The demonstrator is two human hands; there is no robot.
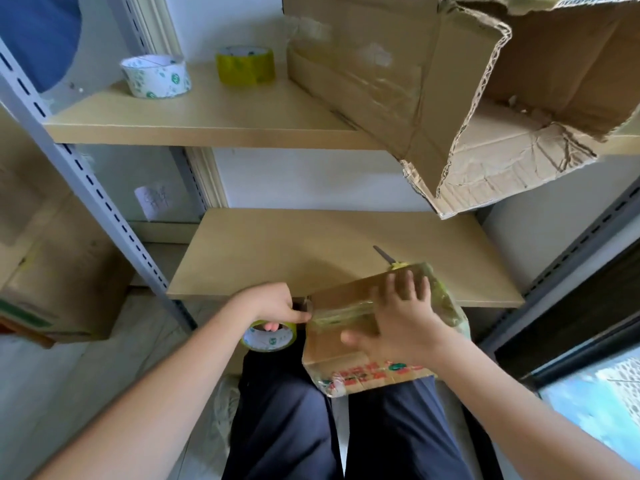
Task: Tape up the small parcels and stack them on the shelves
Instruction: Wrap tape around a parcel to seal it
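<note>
Taping under way | left hand (273,303) gripping tape roll (269,336), drawing a strip across parcel (367,327) at 6 o'clock | right hand (398,317) pressing flat, fingers spread | sealing unfinished, lower shelf (277,251) awaiting parcel

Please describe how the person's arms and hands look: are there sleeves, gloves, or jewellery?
Both forearms are bare up to the frame edge, with no sleeve visible. The left hand and the right hand wear no gloves, and no ring, watch or bracelet is visible.
</note>
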